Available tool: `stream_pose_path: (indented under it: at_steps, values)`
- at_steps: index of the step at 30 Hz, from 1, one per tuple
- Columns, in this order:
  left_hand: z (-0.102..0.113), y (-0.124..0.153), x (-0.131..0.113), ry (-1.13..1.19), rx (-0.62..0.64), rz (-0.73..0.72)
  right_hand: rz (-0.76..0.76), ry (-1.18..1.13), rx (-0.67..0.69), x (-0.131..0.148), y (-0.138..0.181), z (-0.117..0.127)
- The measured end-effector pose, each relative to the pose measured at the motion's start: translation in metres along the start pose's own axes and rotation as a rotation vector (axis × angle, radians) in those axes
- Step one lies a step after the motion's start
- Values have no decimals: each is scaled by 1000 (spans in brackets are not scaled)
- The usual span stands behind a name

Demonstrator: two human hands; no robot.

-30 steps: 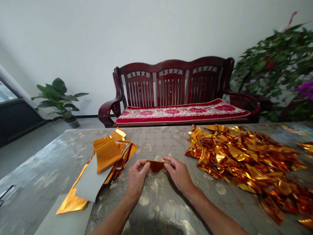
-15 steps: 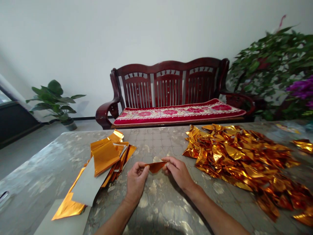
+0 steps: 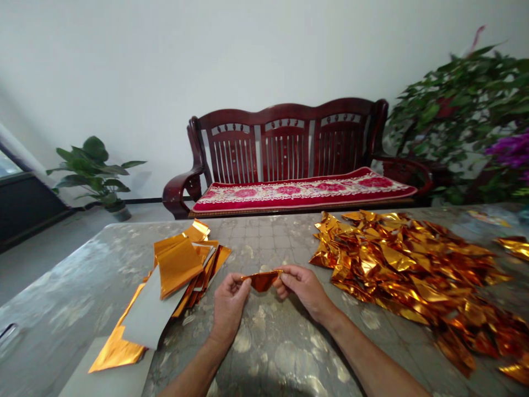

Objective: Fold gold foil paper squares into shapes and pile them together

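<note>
Both hands hold one small folded piece of gold foil paper point(image 3: 262, 280) just above the table, in the middle of the view. My left hand point(image 3: 228, 306) pinches its left end. My right hand point(image 3: 301, 289) pinches its right end with the fingers curled around it. A loose stack of flat gold foil sheets point(image 3: 182, 264) lies to the left of my left hand. A large heap of folded gold foil pieces point(image 3: 413, 270) lies to the right of my right hand.
The table point(image 3: 273, 353) has a grey patterned glossy top. A dark wooden bench point(image 3: 289, 160) with a red cushion stands behind it against the wall. A potted plant point(image 3: 97, 171) is on the floor at left, and a big leafy plant point(image 3: 463, 121) at right.
The foil piece has been worked between my fingers and now looks narrower and more closed. Both hands stayed in nearly the same spot; the view shifted slightly.
</note>
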State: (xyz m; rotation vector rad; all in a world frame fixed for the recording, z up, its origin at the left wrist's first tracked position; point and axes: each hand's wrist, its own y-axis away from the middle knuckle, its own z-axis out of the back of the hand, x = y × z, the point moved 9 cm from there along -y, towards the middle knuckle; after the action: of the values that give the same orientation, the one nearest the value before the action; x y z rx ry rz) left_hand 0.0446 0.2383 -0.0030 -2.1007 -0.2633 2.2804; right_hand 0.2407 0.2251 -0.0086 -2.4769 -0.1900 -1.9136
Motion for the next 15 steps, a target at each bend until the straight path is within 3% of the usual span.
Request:
stream_pose_path:
  at_steps: [15]
  values:
    - [-12,2,8,39,109,85,151,172,-108,15,-2,10]
